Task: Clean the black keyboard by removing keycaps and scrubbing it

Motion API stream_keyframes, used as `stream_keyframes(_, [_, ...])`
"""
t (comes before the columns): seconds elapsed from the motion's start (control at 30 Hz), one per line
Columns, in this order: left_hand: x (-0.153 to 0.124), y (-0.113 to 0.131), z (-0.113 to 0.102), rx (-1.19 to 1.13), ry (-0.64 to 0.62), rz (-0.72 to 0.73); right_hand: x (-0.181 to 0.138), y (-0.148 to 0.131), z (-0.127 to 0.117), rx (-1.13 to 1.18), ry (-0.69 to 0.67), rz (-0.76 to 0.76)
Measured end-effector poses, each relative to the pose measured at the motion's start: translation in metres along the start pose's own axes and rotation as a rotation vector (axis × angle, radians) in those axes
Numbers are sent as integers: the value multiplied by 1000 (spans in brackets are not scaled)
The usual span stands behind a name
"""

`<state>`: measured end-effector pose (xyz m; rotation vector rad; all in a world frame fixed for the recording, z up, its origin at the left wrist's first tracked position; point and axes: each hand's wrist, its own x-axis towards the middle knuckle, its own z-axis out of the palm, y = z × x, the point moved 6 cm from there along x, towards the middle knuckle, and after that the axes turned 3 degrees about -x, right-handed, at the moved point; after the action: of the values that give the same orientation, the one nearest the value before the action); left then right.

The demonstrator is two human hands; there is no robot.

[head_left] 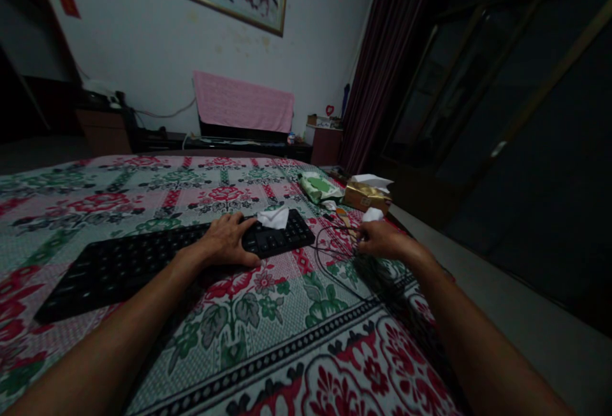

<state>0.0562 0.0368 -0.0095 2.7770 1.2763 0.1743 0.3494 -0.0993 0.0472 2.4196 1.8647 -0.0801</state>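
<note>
A black computer keyboard (138, 262) lies at a slant on the patterned cloth. My left hand (227, 241) spans its right part, thumb along the near edge and fingers over the far edge, gripping it. Beside that hand, a crumpled white tissue (275, 217) rests on the keys. To the right, my right hand (382, 239) is closed low over the cloth; what its fingers hold is hidden. Close to those fingers are a thin black cable (321, 269) and a slim orange-and-tan object (342, 213). Another white tissue wad (373, 215) shows just behind this hand.
Beyond my right hand stand a gold tissue box (367, 198) and a green-and-white wipes pack (318, 186). The flowered cloth (296, 301) covers a wide surface whose right side drops to the floor. A pink towel (243, 100) covers a screen at the wall.
</note>
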Motion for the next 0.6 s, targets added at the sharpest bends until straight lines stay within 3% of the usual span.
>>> stream_keyframes(0.17, [0, 1, 0, 16, -11, -14, 23, 7, -41, -59, 321, 69])
stream_keyframes(0.3, [-1, 1, -1, 12, -17, -17, 59, 18, -53, -53, 413, 130])
stream_keyframes(0.43, [-1, 1, -1, 11, -19, -23, 97, 30, -47, -22, 385, 215])
stream_keyframes(0.6, [-2, 2, -1, 13, -13, -12, 123, 34, -19, 63, 375, 254])
